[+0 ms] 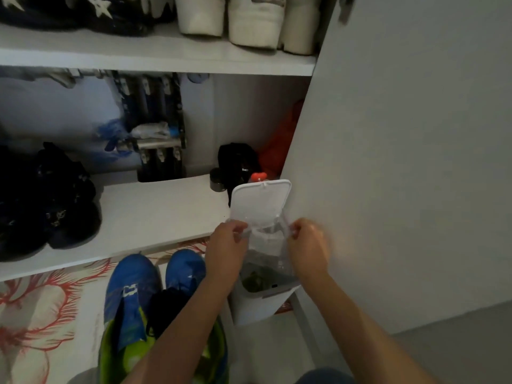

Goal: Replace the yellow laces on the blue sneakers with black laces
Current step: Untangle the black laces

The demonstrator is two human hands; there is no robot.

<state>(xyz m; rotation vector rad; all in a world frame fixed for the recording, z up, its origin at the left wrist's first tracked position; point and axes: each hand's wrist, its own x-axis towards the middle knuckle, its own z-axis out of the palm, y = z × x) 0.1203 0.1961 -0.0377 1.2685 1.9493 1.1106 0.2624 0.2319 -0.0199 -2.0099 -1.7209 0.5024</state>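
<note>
Blue sneakers: pair standing side by side on the floor, toes towards the shelving; one (130,281) on the left, the other (184,268) just beside it on the right; yellow-green at the heel ends.
Laces: too dim to make out on either shoe; a dark mass (166,306) sits between the two openings, nature unclear.
Sneakers relative to hands: below and to the left of both hands, untouched; the left forearm crosses over the right-hand shoe.
Left hand (227,242): fingers curled, pinching the left edge of the clear bag (266,250).
Right hand (307,245): fingers curled, pinching the right edge of the same bag, opposite the left hand.
Clear bag: transparent, held stretched between the hands at its mouth, hanging into the white bin; something dark green at its bottom.
White bin (255,306): on the floor just right of the sneakers, tilted; white lid (260,202) flipped up behind the hands.
Floral mat (36,306): pale with red pattern, under the sneakers.
Lower shelf (155,206): white; dark shoes (55,200) at left, black bag (238,162) and an orange item (279,142) at right rear.
Upper shelf (155,56): white shoes (255,20); dark star-marked shoes (97,12).
Grey panel (401,162): fills the right side, beside the right hand.
</note>
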